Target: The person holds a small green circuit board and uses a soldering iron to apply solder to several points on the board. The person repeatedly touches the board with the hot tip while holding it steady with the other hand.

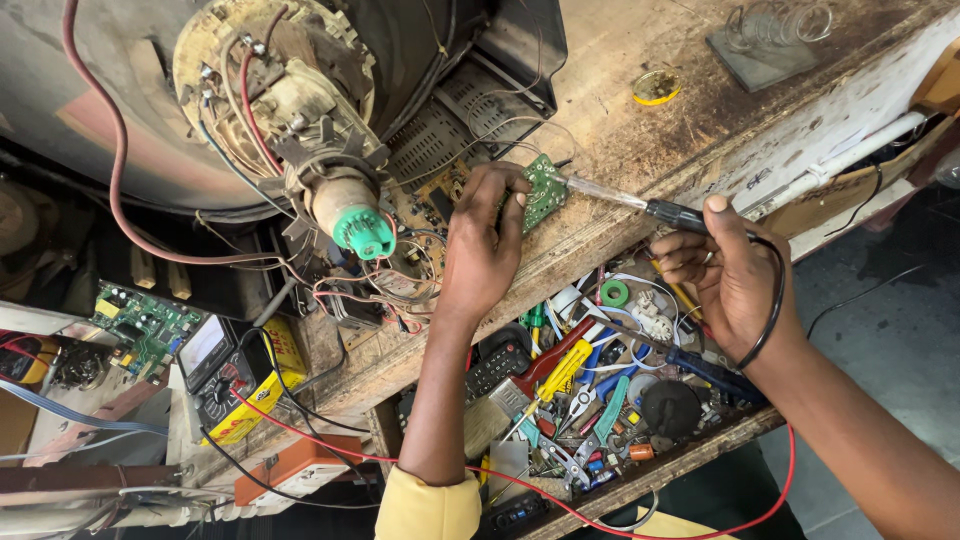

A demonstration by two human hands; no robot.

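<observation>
- Circuit board [544,190], small and green, sits just above the middle of the frame, on the worn wooden bench [640,140], beside the open back of the old tube television [290,110].
- My left hand [480,250] is clamped on it, fingers curled over its left edge and thumb on top, tilting it up towards the iron.
- My right hand [725,275], right of centre, is closed round the dark handle of the soldering iron [640,205]; its tip touches the board's right edge.
- I judge the board light and stiff but brittle: thin, easily cracked if flexed, with small parts that could snap off.
- Thin wires run from it into the set, so it will not lift far and tugging could tear a joint.
- It is best gripped by the bare edges, away from the hot tip and solder side.
- The iron's cord [770,310] loops over my right wrist, stiff enough to drag.
- Below, an open drawer [620,390] holds mixed tools.
</observation>
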